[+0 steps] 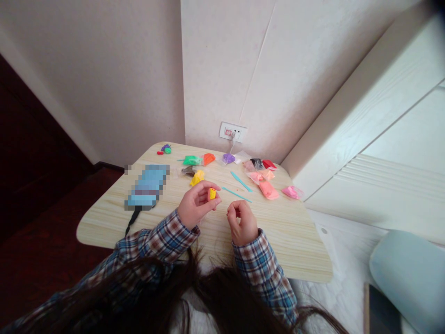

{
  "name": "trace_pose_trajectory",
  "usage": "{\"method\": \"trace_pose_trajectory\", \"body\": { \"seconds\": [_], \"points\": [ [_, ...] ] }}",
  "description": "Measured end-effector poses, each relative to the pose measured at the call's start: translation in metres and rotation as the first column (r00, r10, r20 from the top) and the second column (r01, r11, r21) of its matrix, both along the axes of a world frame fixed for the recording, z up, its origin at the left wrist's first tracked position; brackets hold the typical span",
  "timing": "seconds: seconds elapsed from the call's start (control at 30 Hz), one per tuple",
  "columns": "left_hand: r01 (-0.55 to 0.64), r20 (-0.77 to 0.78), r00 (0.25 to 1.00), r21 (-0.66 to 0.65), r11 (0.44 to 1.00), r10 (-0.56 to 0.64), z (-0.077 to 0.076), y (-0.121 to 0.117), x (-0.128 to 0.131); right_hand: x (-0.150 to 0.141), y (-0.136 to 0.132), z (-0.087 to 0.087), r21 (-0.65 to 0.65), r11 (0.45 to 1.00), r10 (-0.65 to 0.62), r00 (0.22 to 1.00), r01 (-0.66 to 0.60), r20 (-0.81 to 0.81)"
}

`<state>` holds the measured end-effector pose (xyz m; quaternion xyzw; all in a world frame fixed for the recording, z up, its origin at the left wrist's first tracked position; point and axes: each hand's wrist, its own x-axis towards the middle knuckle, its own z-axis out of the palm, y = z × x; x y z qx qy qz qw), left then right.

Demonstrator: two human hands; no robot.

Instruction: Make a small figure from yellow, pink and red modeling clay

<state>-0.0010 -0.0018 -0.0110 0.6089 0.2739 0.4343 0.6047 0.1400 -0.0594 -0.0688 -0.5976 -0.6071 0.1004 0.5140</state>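
My left hand is held over the light wooden table, fingers closed round a small lump of yellow clay. My right hand sits just right of it, curled into a pinch; what it pinches is too small to make out. Both arms wear plaid sleeves. A larger piece of yellow clay lies on the table just beyond my left hand. Two thin teal modelling tools lie beyond my right hand.
Small bags of clay line the table's far side: green, orange, purple, red, several pink. A blurred blue object lies at left. A wall socket is behind; white furniture stands right.
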Motion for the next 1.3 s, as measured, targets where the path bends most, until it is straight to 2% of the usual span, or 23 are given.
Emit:
{"method": "trace_pose_trajectory", "body": {
  "seconds": [0.1, 0.23, 0.3, 0.67, 1.3],
  "points": [
    [-0.014, -0.006, 1.0, -0.003, 1.0, 0.014, 0.0, 0.0, 0.0, 0.001, 0.002, -0.006, -0.017, 0.999, -0.033, 0.99, 0.036, 0.138],
    [-0.021, -0.015, 1.0, -0.006, 1.0, 0.021, 0.0, 0.0, 0.0, -0.01, 0.0, -0.007, -0.054, 0.968, -0.222, 0.938, 0.245, 0.266],
    [-0.016, -0.02, 1.0, -0.004, 1.0, 0.016, 0.0, 0.0, 0.0, -0.014, -0.002, -0.006, -0.058, 0.957, -0.255, 0.919, 0.285, 0.301],
    [-0.003, -0.032, 0.999, 0.008, 1.0, 0.003, 0.0, -0.002, -0.001, -0.015, -0.005, 0.0, -0.165, 0.96, -0.181, 0.949, 0.228, 0.259],
    [0.001, -0.022, 1.0, 0.017, 1.0, 0.0, -0.001, 0.0, -0.002, -0.012, -0.006, 0.005, -0.186, 0.976, -0.07, 0.974, 0.112, 0.217]
  ]
}}
